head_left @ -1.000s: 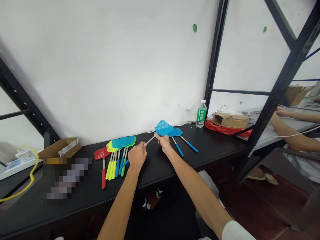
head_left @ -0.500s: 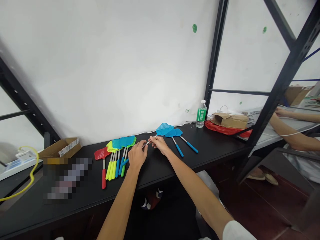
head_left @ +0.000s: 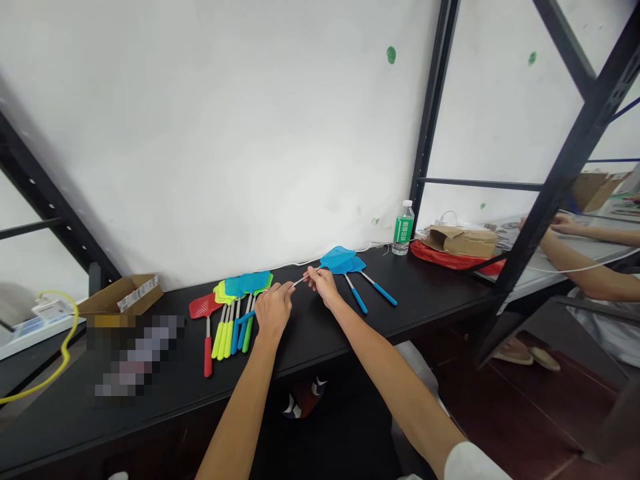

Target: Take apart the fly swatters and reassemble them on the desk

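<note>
A blue fly swatter with a thin metal shaft is held between both of my hands. My left hand is closed around the shaft's handle end, and the blue grip pokes out to its left. Closer to the head, my right hand pinches the shaft. Two more blue swatters lie to the right, one handle beside another handle; the held head overlaps theirs. Left of my hands are a red swatter and a row of several swatters with yellow, blue and green handles.
On the black table an open cardboard box stands at the left. A water bottle stands by the wall, near a red bag under a brown box. Beyond the rack post are another person's arms.
The held swatter's head has dropped slightly and moved right, over the other blue heads. My right hand slid left along the shaft, then slightly back right. My left hand opened somewhat, then closed again.
</note>
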A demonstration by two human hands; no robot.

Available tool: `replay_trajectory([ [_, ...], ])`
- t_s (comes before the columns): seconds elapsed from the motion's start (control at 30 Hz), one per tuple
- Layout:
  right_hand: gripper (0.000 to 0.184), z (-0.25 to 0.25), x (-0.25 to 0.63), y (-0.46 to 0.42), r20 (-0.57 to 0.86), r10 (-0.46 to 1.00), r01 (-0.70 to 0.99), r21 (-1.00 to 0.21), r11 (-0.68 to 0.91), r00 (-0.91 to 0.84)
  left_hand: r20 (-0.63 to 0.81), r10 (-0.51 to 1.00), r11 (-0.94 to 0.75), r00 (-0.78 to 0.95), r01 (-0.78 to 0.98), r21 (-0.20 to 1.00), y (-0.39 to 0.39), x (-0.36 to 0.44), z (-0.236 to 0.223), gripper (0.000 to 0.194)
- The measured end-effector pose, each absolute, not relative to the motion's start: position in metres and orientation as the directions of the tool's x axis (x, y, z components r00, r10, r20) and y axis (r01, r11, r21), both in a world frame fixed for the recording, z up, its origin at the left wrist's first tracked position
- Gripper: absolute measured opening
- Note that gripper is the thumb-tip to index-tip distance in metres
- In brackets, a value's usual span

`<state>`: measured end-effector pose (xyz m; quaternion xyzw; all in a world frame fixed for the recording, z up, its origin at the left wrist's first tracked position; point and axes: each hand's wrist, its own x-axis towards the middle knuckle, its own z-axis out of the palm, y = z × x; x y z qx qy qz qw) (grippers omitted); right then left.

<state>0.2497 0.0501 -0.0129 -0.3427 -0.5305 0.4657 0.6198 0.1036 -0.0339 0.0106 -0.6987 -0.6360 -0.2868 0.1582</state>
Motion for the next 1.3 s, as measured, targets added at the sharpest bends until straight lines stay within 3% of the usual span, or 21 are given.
replay_trajectory([
  [0.5,0.052,-0.008,0.257,0.054,0.265,0.935,-0.358,-0.871,0.336,0.235,0.646,0.763,-0.126,0.005,0.982,0.141,-0.031,0.091,0.011,0.037],
  [0.67,0.051,-0.007,0.259,0.052,0.244,0.942,-0.379,-0.869,0.318,0.232,0.648,0.762,-0.131,0.009,0.981,0.140,-0.032,0.089,0.011,0.037],
  [0.83,0.052,-0.008,0.256,0.047,0.240,0.959,-0.370,-0.886,0.280,0.151,0.661,0.748,-0.219,0.056,0.961,0.167,-0.030,0.088,0.009,0.025],
  [0.97,0.053,-0.010,0.250,0.043,0.285,0.958,-0.237,-0.933,0.271,-0.025,0.677,0.730,-0.297,0.099,0.937,0.183,-0.029,0.090,0.009,0.016],
  [1.17,0.056,-0.017,0.245,0.041,0.365,0.909,0.000,-0.928,0.372,-0.202,0.682,0.710,-0.401,0.177,0.897,0.185,-0.030,0.094,0.008,0.014],
  [1.3,0.058,-0.016,0.245,0.039,0.362,0.899,0.026,-0.925,0.380,-0.244,0.684,0.704,-0.407,0.188,0.897,0.173,-0.030,0.095,0.007,0.022],
])
